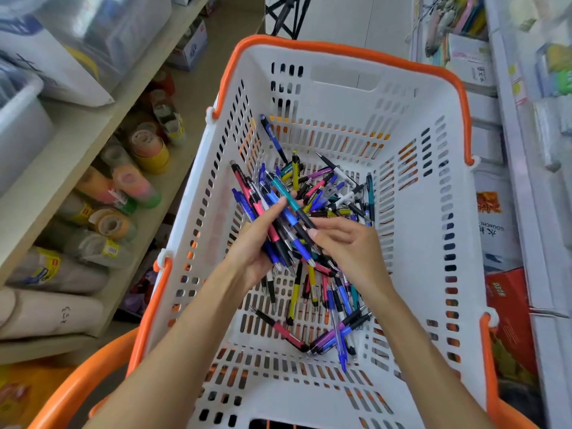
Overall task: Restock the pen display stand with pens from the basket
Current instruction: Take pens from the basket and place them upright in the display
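Observation:
A white slotted basket (411,243) with an orange rim fills the middle of the view. Several loose pens (328,292) in blue, pink, yellow and purple lie on its floor. My left hand (250,246) grips a bundle of pens (269,209) above the pile, their clicker ends pointing up and left. My right hand (346,243) pinches the tip end of a teal pen (288,196) that lies across the bundle. The pen display stand is out of view.
On the left, wooden shelves (93,125) carry clear bins and rolls of tape (145,150). White shelving (526,181) with stationery and boxes stands on the right. An orange handle (77,388) curves at the lower left. Pale floor shows beyond the basket's far rim.

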The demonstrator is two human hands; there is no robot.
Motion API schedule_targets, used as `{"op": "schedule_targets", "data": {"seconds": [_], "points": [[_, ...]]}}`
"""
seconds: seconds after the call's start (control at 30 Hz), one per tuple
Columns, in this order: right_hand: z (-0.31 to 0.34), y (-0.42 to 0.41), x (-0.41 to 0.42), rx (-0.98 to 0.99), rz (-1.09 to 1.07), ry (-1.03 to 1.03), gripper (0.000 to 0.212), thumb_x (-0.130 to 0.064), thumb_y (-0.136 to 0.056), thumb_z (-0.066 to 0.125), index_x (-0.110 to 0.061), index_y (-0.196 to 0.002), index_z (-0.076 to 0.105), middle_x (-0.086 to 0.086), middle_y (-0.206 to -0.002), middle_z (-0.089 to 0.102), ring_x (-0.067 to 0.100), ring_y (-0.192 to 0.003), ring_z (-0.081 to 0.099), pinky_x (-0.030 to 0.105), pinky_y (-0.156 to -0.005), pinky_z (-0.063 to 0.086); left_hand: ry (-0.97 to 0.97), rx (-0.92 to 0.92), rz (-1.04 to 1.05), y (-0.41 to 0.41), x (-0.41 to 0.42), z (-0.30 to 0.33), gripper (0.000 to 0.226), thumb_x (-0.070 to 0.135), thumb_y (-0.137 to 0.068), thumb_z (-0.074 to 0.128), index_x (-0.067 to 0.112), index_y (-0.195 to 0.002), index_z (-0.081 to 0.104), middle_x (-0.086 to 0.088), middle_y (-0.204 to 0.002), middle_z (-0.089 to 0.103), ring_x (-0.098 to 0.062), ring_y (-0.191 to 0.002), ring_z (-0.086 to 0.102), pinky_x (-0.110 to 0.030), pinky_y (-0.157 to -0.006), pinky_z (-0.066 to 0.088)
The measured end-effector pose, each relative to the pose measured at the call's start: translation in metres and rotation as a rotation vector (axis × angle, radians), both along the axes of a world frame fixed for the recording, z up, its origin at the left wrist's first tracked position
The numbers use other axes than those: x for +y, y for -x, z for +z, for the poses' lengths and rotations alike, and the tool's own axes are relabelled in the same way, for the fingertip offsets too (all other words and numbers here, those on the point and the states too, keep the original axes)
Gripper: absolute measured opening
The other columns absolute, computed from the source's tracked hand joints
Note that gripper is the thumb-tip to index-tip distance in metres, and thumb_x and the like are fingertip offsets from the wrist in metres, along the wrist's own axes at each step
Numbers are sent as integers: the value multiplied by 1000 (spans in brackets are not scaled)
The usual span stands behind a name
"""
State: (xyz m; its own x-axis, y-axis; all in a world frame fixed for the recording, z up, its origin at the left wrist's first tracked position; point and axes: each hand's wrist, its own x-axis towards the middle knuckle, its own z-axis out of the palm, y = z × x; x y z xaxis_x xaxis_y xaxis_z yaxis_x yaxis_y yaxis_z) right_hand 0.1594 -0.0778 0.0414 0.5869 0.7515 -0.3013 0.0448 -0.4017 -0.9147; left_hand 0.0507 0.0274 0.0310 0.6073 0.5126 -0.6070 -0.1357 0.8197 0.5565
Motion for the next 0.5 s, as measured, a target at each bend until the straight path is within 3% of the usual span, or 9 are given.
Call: {"op": "schedule_targets", "data": {"seconds": [0.1, 0.17, 0.27, 0.37, 0.43, 0.5], "points": [[-1, 4, 0, -1, 65, 26, 16, -16, -84, 71, -26, -97, 72, -9, -83, 73, 0, -74, 69, 13, -68, 53, 39, -15, 19, -1, 1, 0, 26, 25, -82, 67, 17, -106, 73, -5, -112, 71, -12, -96, 70, -35, -84, 55], [-2, 5, 0, -14, 94, 34, 16, -15, -84, 70, -24, -97, 72, -8, -82, 73, 1, -72, 69, 11, -63, 52, 59, -3, 31, -2, 0, 1, 21, 23, -71, 73, 18, -90, 78, -4, -105, 73, -11, -91, 71, -35, -82, 56], [0, 5, 0, 45, 62, 62, 8, -22, -87, 67, -24, -95, 71, -6, -83, 73, 6, -77, 70, 14, -63, 53, 85, -6, 50, -2, 0, 1, 21, 19, -72, 73, 15, -92, 75, -2, -93, 74, -11, -83, 71, -33, -78, 59], [-8, 7, 0, 533, -153, 49, 28, -36, -96, 51, -17, -108, 67, 0, -101, 72, 13, -93, 69, 23, -77, 54, 23, -1, 56, -4, -3, 2, 9, 19, -81, 70, 20, -84, 78, 0, -95, 74, -11, -87, 71, -35, -77, 56], [-11, 9, 1, 910, -306, 17, 38, -36, -100, 42, -10, -122, 58, 7, -112, 67, 19, -103, 64, 30, -87, 51, -75, 34, 37, -6, -8, 4, 13, 20, -86, 67, 19, -94, 76, 1, -101, 74, -11, -93, 70, -33, -76, 56], [-12, 10, 2, 1154, -388, 9, 43, -35, -102, 36, -3, -126, 53, 15, -118, 62, 25, -108, 59, 33, -90, 48, -180, 68, -29, -9, -15, 7, 21, 20, -87, 66, 18, -107, 70, 4, -103, 74, -8, -94, 70, -32, -77, 57]]}}
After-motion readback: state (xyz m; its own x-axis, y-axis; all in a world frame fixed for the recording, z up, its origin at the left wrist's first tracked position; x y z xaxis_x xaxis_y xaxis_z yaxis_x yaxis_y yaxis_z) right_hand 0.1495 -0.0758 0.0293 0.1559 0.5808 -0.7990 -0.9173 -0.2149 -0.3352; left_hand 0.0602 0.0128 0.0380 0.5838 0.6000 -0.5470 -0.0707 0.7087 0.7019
